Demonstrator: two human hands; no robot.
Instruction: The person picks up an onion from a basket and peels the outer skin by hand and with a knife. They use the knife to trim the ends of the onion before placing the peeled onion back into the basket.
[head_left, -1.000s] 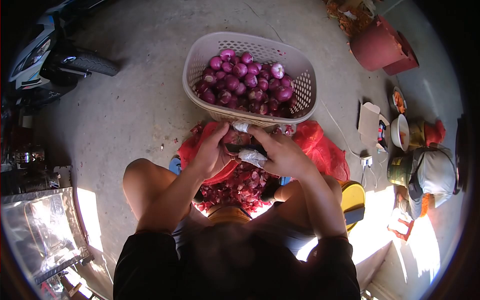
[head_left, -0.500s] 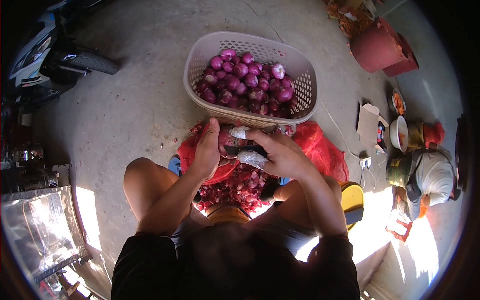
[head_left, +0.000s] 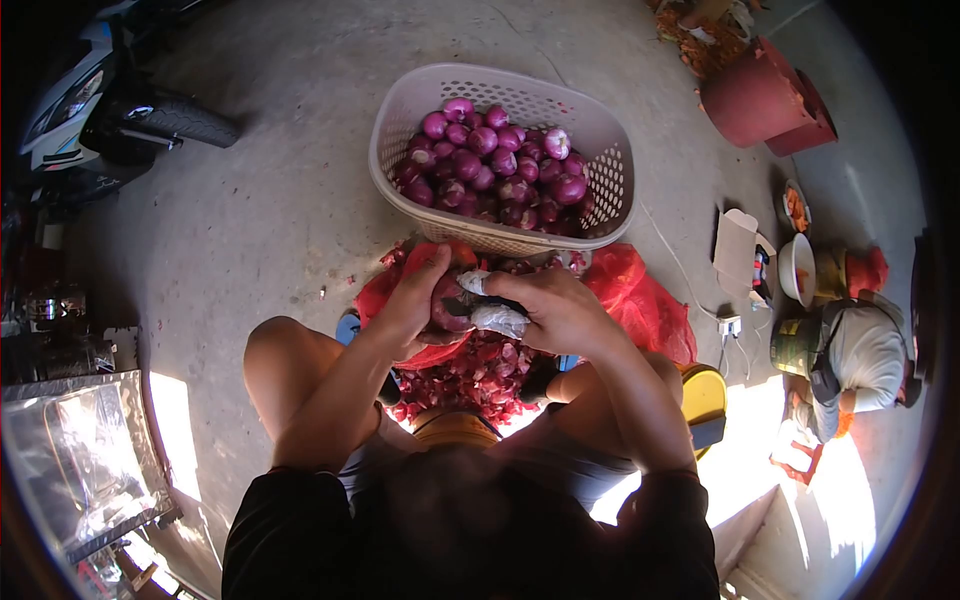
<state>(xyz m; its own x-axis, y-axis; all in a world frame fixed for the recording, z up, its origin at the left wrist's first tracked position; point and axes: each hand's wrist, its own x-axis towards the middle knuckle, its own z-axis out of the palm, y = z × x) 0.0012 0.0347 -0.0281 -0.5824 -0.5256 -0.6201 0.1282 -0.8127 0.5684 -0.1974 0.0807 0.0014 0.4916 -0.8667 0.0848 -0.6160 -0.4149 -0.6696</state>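
A red onion (head_left: 447, 304) sits in my left hand (head_left: 408, 308), whose fingers wrap its left side. My right hand (head_left: 556, 308) is closed on a small dark knife (head_left: 508, 301), mostly hidden by the fingers, close against the onion. White wrapping covers the thumb and a finger of that hand. Beneath both hands lies a heap of red onion skins (head_left: 470, 384) between my legs. Just beyond them stands a grey perforated basket (head_left: 384, 190) holding many peeled purple onions (head_left: 483, 160).
Red mesh sacking (head_left: 640, 305) lies by my right knee. Rightward are a cable with an adapter (head_left: 730, 325), an open carton (head_left: 736, 245), a white bowl (head_left: 797, 268) and a bent-over person (head_left: 865, 350). Red tubs (head_left: 755, 95) stand far right; a motorcycle wheel (head_left: 180, 118) far left.
Both hands have turned slightly around the onion. The dark blade, plainer before across the onion's near side, is now more hidden between the hands.
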